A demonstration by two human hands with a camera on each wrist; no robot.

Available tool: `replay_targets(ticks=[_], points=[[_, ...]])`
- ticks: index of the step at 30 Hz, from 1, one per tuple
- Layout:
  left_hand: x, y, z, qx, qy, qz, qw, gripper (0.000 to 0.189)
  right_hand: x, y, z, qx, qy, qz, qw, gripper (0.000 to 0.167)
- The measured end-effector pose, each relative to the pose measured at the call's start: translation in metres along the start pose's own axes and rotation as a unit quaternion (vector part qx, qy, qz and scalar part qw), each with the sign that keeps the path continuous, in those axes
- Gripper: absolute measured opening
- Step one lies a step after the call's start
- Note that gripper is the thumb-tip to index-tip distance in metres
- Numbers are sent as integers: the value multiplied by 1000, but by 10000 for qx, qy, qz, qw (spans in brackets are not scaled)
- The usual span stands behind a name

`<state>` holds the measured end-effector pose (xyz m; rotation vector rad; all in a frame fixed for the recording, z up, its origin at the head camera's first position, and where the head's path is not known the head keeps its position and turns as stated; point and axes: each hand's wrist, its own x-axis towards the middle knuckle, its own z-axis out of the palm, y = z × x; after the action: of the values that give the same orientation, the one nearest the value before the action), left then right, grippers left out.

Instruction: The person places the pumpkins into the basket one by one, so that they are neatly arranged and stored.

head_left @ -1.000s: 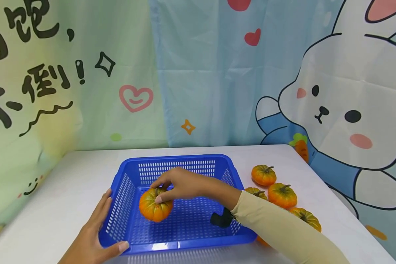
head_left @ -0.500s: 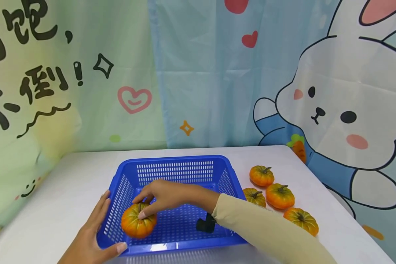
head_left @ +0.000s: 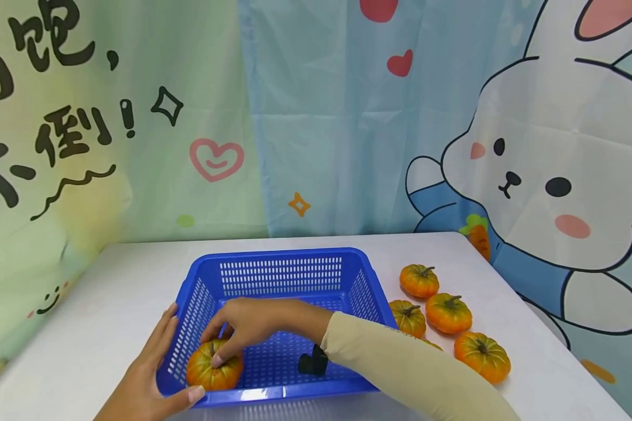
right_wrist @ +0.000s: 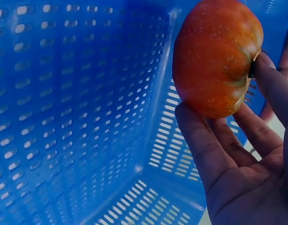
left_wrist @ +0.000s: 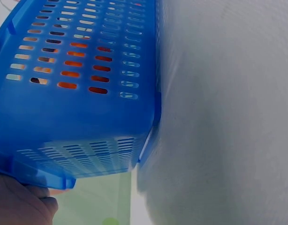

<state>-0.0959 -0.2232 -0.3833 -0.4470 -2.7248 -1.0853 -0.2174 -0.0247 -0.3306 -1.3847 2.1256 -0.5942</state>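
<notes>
In the head view my right hand (head_left: 253, 324) grips a small orange-and-green pumpkin (head_left: 216, 374) from above, in the front left corner of a blue plastic basket (head_left: 281, 393). The thumb lies on the top beside the stem. In the right wrist view the thumb and fingers wrap round the pumpkin (right_wrist: 216, 58), by the slotted wall. My left hand (head_left: 150, 374) holds the basket's front left corner, thumb on the front rim and fingers along the left side. Orange shows through the slots of the basket wall (left_wrist: 83, 122) in the left wrist view.
Right of the basket, several more pumpkins (head_left: 449, 313) lie on the white table (head_left: 131, 280), one partly hidden by the right sleeve (head_left: 400, 362). A black wrist camera (head_left: 313, 362) hangs below the right wrist. A printed curtain (head_left: 316, 146) stands behind the table.
My right hand has carried the pumpkin leftward and toward the front, down into the basket's front left corner. The left hand has stayed on the basket's corner.
</notes>
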Motion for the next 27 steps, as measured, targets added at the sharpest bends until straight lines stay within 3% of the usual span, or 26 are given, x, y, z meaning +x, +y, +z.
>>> replay_targets(ticks=[5,11,14,27], points=[[0,-1,0,-2,41,92,9999,110,3,1,3,-50,-15,80,10000,38],[3,2,-1,-16,-211,-361,9991,108,4,3,7,-99,-189,284,9994,42],[2,2,0,-79,-267,-444,9986,108,4,5,8,-49,-328,271,9991,45],[0,-3,0,-158,-99,-69,9998,108,5,11,9,-56,-511,194,9985,51]])
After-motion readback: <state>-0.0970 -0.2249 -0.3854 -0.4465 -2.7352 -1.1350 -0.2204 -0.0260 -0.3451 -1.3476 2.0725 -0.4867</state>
